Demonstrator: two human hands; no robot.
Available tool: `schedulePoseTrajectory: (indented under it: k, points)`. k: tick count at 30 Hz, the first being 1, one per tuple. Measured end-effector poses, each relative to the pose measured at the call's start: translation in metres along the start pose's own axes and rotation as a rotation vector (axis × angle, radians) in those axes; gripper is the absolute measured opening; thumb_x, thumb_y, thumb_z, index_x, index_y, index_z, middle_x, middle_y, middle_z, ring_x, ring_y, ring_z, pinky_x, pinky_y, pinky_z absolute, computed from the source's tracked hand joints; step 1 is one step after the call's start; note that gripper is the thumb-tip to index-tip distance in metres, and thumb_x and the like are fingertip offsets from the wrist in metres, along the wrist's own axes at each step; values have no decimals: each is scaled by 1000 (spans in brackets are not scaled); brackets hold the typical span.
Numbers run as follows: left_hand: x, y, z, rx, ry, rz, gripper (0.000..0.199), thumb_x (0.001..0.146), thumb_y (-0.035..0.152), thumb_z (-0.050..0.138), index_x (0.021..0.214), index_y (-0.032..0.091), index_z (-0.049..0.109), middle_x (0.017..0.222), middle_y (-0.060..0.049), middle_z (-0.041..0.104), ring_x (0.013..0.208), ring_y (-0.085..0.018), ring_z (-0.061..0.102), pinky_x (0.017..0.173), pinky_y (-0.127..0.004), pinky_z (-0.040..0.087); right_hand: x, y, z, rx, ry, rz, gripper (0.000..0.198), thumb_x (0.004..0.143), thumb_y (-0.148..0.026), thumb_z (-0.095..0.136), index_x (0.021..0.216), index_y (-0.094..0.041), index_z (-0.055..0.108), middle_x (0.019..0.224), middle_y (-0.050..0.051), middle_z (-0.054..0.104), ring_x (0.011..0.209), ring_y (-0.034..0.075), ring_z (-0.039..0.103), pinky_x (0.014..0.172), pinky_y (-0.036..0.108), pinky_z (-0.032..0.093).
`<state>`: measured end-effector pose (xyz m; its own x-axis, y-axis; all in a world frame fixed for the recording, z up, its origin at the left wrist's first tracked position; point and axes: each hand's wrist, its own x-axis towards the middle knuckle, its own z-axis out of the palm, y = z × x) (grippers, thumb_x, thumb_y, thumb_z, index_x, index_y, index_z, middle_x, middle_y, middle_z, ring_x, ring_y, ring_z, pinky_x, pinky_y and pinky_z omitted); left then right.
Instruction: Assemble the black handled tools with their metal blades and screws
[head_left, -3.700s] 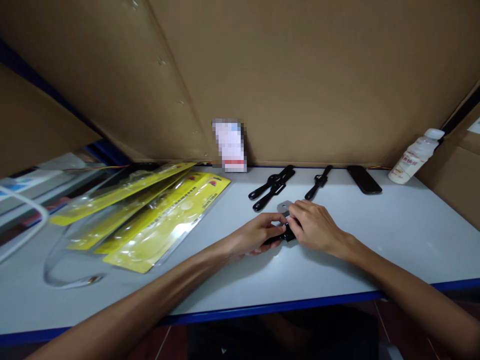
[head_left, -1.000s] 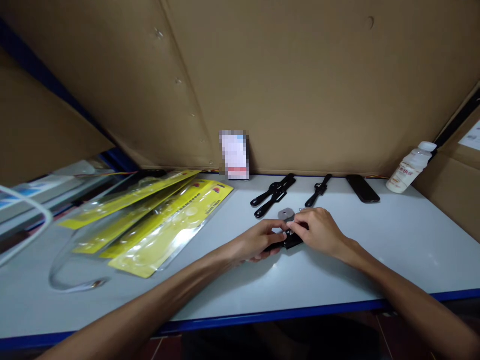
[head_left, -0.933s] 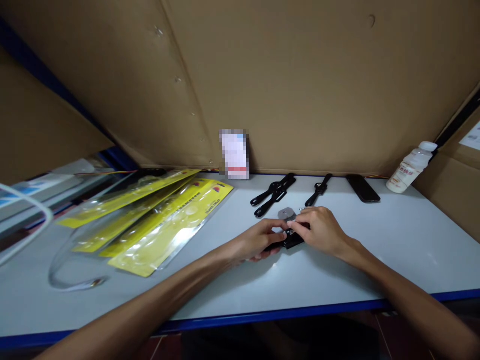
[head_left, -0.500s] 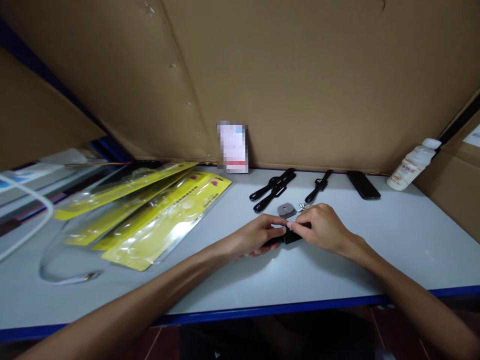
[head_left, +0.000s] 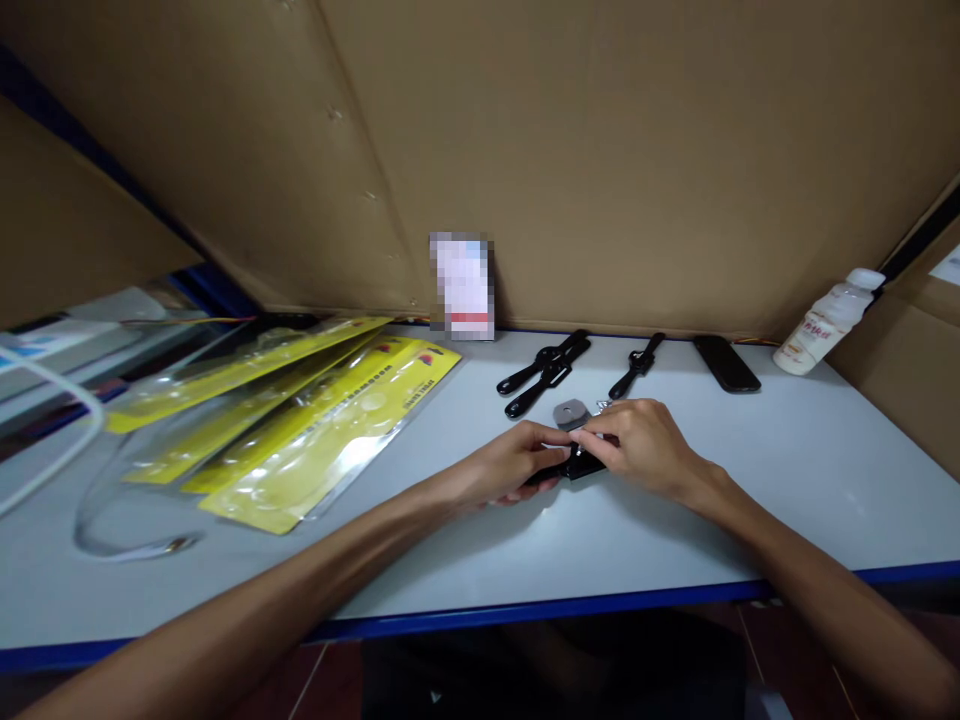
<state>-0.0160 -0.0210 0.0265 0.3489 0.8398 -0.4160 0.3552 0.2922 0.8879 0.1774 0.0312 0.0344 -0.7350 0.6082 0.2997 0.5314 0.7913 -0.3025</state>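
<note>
My left hand is closed around one handle of a black spokeshave, its thumb and forefinger near the tool's middle. From the other side my right hand reaches over the spokeshave, thumb and fingers pinched together at its middle; any small part between those fingertips is too small to make out. Just beyond my hands lie grey metal blades, the top one with a round hole. Some small shiny hardware shows beside them, partly covered by my right hand.
More black spokeshaves lie farther back, with another one to their right. A black phone and a white bottle stand right. Yellow blister packs and a cable occupy the left. A blurred-out screen leans on cardboard.
The right fingertips have shifted slightly on the spokeshave, so more of its middle shows. My left hand keeps its hold. The whole view has moved slightly.
</note>
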Motion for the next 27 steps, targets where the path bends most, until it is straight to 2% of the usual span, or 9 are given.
schedulePoseTrajectory:
  k: [4, 10, 14, 18, 23, 27]
  points:
    - [0, -1, 0, -2, -5, -16, 37, 93, 39, 51, 119, 15, 63, 61, 6, 49, 36, -4, 29, 33, -16, 17, 0, 0, -2, -18, -24, 19, 39, 94, -29, 55, 59, -19, 65, 58, 0, 54, 56, 12, 39, 58, 31, 24]
    - [-2, 1, -1, -17, -40, 10, 37, 94, 40, 51, 120, 16, 63, 62, 5, 48, 36, -4, 29, 33, -16, 16, -2, -8, -5, 121, -86, 25, 38, 93, -30, 59, 57, -20, 66, 51, -3, 45, 51, 10, 31, 56, 29, 25]
    - [-2, 1, -1, -24, -32, 12, 36, 93, 38, 52, 117, 15, 64, 61, 5, 48, 36, -3, 28, 33, -17, 16, -2, -6, -4, 90, -73, 20, 35, 96, -32, 57, 65, -21, 71, 57, -2, 54, 54, 11, 38, 58, 30, 26]
    - [-2, 1, 0, -11, -16, -11, 36, 94, 34, 50, 121, 14, 62, 61, 5, 49, 36, -4, 29, 33, -17, 17, -1, -2, -4, -21, -27, 38, 38, 95, -29, 55, 61, -20, 67, 59, 1, 56, 57, 13, 41, 58, 31, 24]
    - [-2, 1, -1, -17, -34, 10, 38, 95, 35, 48, 124, 14, 61, 62, 6, 48, 36, -3, 28, 33, -16, 17, -2, -4, -4, 78, -102, 13, 38, 94, -30, 58, 58, -20, 66, 52, -3, 47, 51, 11, 34, 56, 30, 23]
    - [-2, 0, -1, -7, -32, 22, 38, 93, 36, 51, 122, 14, 62, 62, 5, 48, 36, -3, 29, 33, -16, 17, -2, -3, -2, 66, -77, 0, 38, 97, -32, 54, 64, -21, 68, 59, -1, 56, 57, 12, 42, 59, 30, 27]
